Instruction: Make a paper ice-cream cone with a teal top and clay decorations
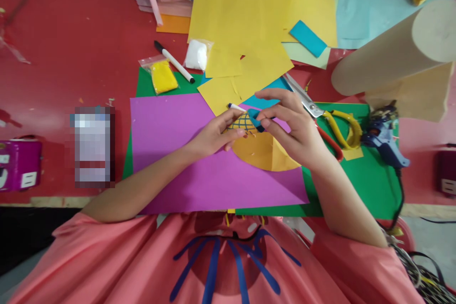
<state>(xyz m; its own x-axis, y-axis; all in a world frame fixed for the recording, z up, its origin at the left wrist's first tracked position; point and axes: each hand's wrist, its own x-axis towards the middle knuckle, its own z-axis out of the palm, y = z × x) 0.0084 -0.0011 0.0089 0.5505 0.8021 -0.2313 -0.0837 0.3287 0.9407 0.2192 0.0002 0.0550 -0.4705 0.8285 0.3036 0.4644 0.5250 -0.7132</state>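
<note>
l hand [213,134] pinches gridded yellow piece [242,122], lying roughly l-r; r hand [296,129], fingers clamped on blue strip [253,116], at its r end.

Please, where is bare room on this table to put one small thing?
At left, the red table is mostly bare above the pixelated object and left of the yellow packet. The purple sheet is bare between that packet and the left forearm. Right is crowded: scissors, glue gun, pale tube.

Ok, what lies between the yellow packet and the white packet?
In the head view, a white marker with black ends lies slantwise between the yellow packet and the white packet.
</note>
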